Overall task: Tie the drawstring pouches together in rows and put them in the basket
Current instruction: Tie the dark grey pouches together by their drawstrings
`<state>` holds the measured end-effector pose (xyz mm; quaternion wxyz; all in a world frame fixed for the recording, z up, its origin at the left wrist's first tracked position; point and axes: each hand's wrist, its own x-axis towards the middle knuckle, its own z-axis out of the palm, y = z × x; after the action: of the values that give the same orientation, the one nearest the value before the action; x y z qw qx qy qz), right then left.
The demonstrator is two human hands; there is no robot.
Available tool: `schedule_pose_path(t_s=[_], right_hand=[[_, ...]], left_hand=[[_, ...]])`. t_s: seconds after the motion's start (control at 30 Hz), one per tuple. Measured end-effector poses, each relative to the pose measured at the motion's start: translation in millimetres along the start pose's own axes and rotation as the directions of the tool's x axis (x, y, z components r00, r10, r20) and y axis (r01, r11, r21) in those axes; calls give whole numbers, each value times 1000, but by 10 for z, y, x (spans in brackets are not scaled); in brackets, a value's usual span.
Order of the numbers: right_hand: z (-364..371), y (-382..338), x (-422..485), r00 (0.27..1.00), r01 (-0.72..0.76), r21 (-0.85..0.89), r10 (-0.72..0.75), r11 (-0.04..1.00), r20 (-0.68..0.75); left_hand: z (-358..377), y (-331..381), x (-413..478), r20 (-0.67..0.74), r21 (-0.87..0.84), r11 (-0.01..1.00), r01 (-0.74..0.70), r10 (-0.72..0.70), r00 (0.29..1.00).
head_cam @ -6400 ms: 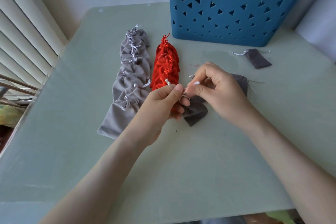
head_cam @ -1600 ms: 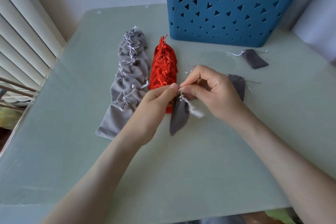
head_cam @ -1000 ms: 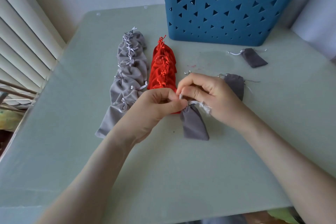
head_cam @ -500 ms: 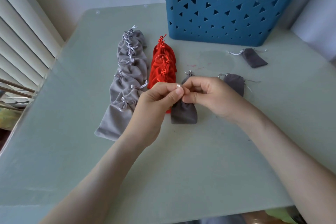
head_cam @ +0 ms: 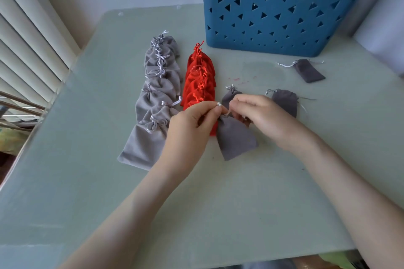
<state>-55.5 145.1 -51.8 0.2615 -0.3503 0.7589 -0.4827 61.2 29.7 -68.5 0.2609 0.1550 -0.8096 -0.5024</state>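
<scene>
My left hand (head_cam: 192,129) pinches a white-tipped drawstring end of a dark grey pouch (head_cam: 236,140) that lies on the table between my hands. Fingers of my right hand (head_cam: 260,116) are curled on the cord at the same pouch's neck. A second dark grey pouch (head_cam: 229,97) pokes out just behind my hands. A tied row of light grey pouches (head_cam: 157,94) and a tied row of red pouches (head_cam: 200,85) lie side by side to the left. The blue basket (head_cam: 282,11) stands at the back.
Two more loose dark grey pouches lie to the right, one (head_cam: 285,101) just behind my right hand and one (head_cam: 307,70) near the basket. Window blinds (head_cam: 26,50) run along the left. The green table (head_cam: 196,214) ends near the bottom of the view.
The dark grey pouch swung from hanging between my fingers to lying flat on the table, tilted to the right. My hands stayed close together, working its cords.
</scene>
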Motion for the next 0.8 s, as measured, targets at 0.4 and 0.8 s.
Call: schedule_pose_path(t_s=[0.4, 0.8], right_hand=[[35, -121, -42, 976, -216, 581, 198, 785, 95], [112, -20, -71, 989, 149, 243, -148, 958, -23]], left_hand=[[23, 114, -55, -89, 137, 989, -51, 64, 994], [14, 99, -35, -161, 37, 999, 37, -31, 987]])
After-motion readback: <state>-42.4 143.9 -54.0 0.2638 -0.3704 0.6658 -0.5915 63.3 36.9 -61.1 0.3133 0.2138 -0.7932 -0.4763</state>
